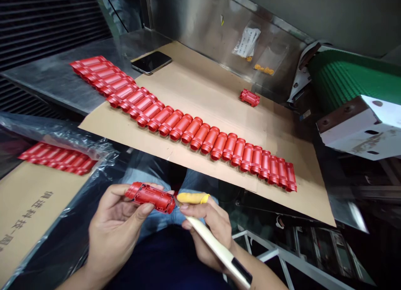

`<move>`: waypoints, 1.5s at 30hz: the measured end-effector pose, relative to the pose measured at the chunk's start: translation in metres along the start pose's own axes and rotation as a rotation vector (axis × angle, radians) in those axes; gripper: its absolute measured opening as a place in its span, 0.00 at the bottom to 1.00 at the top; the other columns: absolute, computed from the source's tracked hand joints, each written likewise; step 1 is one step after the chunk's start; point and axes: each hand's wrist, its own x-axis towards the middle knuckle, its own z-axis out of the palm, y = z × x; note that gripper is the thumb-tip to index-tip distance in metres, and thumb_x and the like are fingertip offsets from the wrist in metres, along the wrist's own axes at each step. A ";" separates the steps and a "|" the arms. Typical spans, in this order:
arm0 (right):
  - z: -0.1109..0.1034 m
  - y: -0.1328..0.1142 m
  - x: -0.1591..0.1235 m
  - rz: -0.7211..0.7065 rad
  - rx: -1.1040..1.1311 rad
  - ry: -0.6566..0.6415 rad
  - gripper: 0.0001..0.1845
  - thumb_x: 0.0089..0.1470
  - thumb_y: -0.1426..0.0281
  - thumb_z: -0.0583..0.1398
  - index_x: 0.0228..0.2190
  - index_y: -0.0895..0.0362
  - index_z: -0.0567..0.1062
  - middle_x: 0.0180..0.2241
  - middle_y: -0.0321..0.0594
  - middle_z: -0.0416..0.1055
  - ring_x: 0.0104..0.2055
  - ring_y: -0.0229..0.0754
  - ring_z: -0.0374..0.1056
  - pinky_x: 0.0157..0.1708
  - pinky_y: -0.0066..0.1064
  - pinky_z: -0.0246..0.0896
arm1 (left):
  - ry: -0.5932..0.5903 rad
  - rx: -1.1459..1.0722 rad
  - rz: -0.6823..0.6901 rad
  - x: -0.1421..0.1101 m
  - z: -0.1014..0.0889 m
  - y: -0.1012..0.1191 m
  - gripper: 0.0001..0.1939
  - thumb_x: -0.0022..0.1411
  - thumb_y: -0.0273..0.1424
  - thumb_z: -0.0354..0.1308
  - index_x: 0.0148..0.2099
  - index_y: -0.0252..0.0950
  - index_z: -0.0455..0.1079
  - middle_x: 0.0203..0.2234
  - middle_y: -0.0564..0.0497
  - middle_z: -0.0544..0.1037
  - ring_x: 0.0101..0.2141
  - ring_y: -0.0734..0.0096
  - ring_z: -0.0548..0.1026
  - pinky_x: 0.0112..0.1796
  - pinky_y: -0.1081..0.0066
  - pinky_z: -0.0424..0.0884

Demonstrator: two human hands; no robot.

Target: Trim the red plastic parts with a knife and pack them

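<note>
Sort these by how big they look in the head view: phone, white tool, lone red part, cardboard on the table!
Cardboard on the table
White tool
Phone
Lone red part
The tool is close up, so might look extra big.

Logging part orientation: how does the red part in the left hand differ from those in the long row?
The held part shows notched edges; the row parts mostly show rounded backs. The held part is in the left hand; the row parts lie side by side. All are red.
</note>
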 end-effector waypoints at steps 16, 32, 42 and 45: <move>-0.001 0.013 0.007 -0.100 0.019 -0.096 0.08 0.79 0.71 0.65 0.56 0.58 0.81 0.45 0.50 0.88 0.41 0.47 0.86 0.48 0.39 0.87 | -0.010 -0.088 -0.185 0.009 0.008 0.001 0.21 0.63 0.34 0.84 0.54 0.45 0.80 0.41 0.52 0.91 0.37 0.62 0.91 0.39 0.71 0.89; -0.018 0.005 0.005 -0.063 0.009 -0.039 0.13 0.76 0.72 0.68 0.58 0.57 0.85 0.52 0.53 0.88 0.53 0.49 0.88 0.52 0.37 0.87 | 0.005 0.089 0.091 -0.001 0.010 0.012 0.17 0.65 0.29 0.81 0.52 0.47 0.83 0.46 0.51 0.93 0.42 0.58 0.93 0.46 0.69 0.90; -0.007 0.008 0.004 -0.210 -0.058 -0.045 0.16 0.77 0.74 0.66 0.62 0.59 0.82 0.53 0.54 0.88 0.56 0.51 0.87 0.55 0.39 0.87 | -0.003 -0.020 -0.042 0.004 0.007 0.008 0.18 0.61 0.32 0.84 0.49 0.46 0.83 0.43 0.50 0.93 0.41 0.58 0.92 0.44 0.69 0.90; -0.009 0.008 0.005 -0.054 0.028 -0.056 0.08 0.78 0.69 0.66 0.54 0.55 0.82 0.50 0.50 0.89 0.51 0.48 0.88 0.52 0.37 0.87 | 0.000 -0.055 -0.052 0.006 0.009 0.008 0.18 0.61 0.31 0.85 0.49 0.45 0.84 0.42 0.50 0.92 0.40 0.59 0.91 0.43 0.68 0.91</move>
